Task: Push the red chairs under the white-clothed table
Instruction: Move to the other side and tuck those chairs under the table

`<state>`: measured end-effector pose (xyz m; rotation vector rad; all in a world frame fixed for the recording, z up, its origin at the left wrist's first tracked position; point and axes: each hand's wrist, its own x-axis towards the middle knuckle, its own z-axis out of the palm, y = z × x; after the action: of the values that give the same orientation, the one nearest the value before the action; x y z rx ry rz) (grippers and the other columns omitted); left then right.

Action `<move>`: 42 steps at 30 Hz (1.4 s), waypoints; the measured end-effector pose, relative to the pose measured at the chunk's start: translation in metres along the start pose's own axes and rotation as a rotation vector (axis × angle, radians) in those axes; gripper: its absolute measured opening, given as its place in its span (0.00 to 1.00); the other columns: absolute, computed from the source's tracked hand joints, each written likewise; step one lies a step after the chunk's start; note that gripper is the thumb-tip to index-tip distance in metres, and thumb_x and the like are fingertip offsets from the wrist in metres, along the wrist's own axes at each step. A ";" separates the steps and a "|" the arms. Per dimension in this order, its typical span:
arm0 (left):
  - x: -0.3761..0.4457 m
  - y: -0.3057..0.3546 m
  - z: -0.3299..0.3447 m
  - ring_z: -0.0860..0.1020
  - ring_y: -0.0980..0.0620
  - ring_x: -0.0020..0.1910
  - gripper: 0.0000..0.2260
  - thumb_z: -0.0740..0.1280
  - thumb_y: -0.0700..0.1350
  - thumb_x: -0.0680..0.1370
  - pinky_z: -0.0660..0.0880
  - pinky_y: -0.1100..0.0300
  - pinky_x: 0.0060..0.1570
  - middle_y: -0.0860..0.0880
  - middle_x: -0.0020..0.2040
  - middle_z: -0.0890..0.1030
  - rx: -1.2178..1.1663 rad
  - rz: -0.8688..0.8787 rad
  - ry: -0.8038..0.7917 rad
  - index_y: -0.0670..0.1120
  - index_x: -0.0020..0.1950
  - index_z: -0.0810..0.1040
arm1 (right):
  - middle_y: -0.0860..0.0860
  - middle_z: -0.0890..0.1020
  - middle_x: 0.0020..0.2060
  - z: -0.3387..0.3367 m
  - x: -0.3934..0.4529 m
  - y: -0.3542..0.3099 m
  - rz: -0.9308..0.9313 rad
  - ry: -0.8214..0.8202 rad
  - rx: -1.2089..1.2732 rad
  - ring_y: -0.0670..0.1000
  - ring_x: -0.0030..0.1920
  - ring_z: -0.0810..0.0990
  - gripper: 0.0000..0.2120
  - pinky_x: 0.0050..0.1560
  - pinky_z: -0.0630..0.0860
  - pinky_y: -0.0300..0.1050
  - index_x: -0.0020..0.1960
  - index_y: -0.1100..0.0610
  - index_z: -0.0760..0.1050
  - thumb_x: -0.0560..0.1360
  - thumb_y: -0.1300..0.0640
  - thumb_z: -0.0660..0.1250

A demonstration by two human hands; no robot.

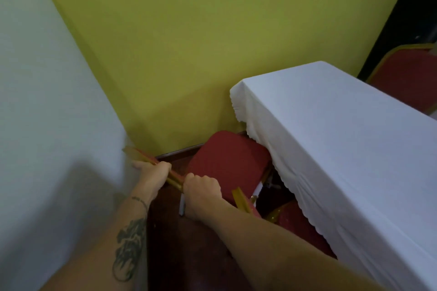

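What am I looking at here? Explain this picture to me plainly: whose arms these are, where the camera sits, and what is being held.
There is no machine here. The one picture comes from a wide-angle camera worn on a person's head, looking forward and down, so the two bare arms are that person's own. The left hand and right hand both grip the gold top rail of a red chair, whose padded seat already reaches partly under the white-clothed table. A second red chair sits lower down, tucked beneath the cloth's hanging edge, and a third red chair stands beyond the table. Nothing visible lies on the tablecloth. Behind is a yellow-green wall.
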<state>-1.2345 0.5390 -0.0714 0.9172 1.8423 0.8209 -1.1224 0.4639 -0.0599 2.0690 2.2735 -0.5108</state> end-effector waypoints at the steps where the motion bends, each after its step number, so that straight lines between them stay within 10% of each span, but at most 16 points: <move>1: 0.010 -0.001 -0.004 0.77 0.37 0.62 0.43 0.70 0.39 0.74 0.78 0.40 0.64 0.37 0.69 0.73 0.007 0.013 -0.031 0.39 0.80 0.45 | 0.54 0.80 0.57 -0.001 0.002 -0.004 -0.007 0.004 0.011 0.58 0.56 0.82 0.22 0.43 0.72 0.50 0.63 0.58 0.70 0.75 0.52 0.74; 10: 0.164 -0.002 -0.012 0.79 0.33 0.62 0.60 0.76 0.48 0.53 0.79 0.33 0.60 0.34 0.70 0.75 0.131 0.065 -0.239 0.45 0.80 0.49 | 0.56 0.78 0.62 -0.011 0.067 -0.035 0.068 -0.057 0.050 0.60 0.62 0.80 0.29 0.46 0.74 0.52 0.68 0.61 0.68 0.73 0.50 0.75; 17: 0.150 0.066 -0.017 0.77 0.43 0.54 0.49 0.71 0.40 0.77 0.75 0.49 0.53 0.45 0.62 0.73 0.285 0.159 -0.415 0.44 0.83 0.36 | 0.56 0.77 0.62 -0.011 0.133 -0.044 0.246 -0.146 0.167 0.61 0.63 0.78 0.35 0.48 0.70 0.52 0.71 0.59 0.62 0.72 0.46 0.73; 25: 0.186 0.086 0.006 0.79 0.42 0.52 0.46 0.71 0.41 0.75 0.78 0.46 0.58 0.37 0.66 0.75 0.356 0.248 -0.505 0.42 0.83 0.43 | 0.58 0.77 0.65 -0.010 0.159 -0.036 0.290 -0.103 0.158 0.63 0.65 0.77 0.31 0.58 0.74 0.56 0.72 0.61 0.62 0.76 0.47 0.67; 35: 0.161 0.093 0.057 0.79 0.43 0.55 0.50 0.67 0.41 0.80 0.79 0.44 0.60 0.39 0.67 0.75 0.281 0.248 -0.622 0.44 0.79 0.24 | 0.55 0.78 0.60 -0.023 0.147 0.011 0.416 -0.128 0.294 0.61 0.60 0.79 0.28 0.60 0.76 0.57 0.71 0.54 0.65 0.74 0.50 0.69; 42: 0.133 0.106 0.124 0.83 0.38 0.52 0.52 0.64 0.44 0.75 0.80 0.50 0.41 0.35 0.68 0.77 0.256 0.218 -0.686 0.48 0.77 0.21 | 0.55 0.77 0.57 -0.042 0.127 0.071 0.520 -0.110 0.311 0.62 0.59 0.79 0.27 0.65 0.71 0.63 0.72 0.51 0.66 0.74 0.53 0.65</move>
<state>-1.1382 0.7253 -0.0875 1.3775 1.2682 0.3231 -1.0598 0.6016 -0.0659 2.5660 1.5777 -0.9487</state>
